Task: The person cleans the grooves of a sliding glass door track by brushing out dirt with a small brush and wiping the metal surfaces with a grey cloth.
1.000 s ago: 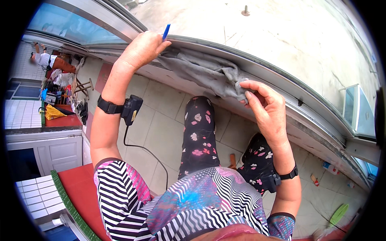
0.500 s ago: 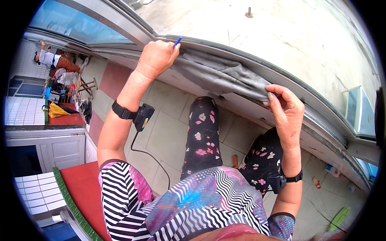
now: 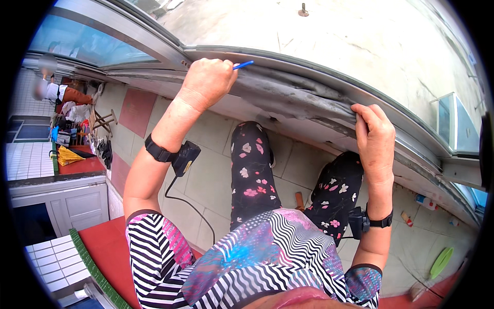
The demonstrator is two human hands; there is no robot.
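Observation:
A grey cloth (image 3: 296, 95) lies stretched lengthwise along the metal window sill (image 3: 242, 54), hanging partly over its near edge. My left hand (image 3: 208, 82) is a fist at the cloth's left end. Out of that fist sticks the tip of a thin blue stick (image 3: 244, 65), pointing right; the rest is hidden by the fingers. Whether this hand also grips the cloth cannot be seen. At the cloth's right end, my right hand (image 3: 374, 131) pinches its edge between thumb and fingers.
A pale concrete surface (image 3: 329, 36) spreads beyond the sill. Below, tiled floor (image 3: 206, 170) holds a green oval object (image 3: 441, 262) and a brick-coloured piece (image 3: 299, 200). Far left, another person (image 3: 56, 91) stands near a folding stool (image 3: 104, 122) and a yellow umbrella (image 3: 72, 155).
The blue stick has swung from pointing upward to nearly level, toward the right. The cloth looks flatter and more drawn out. My right hand's fingers have closed more tightly at its edge.

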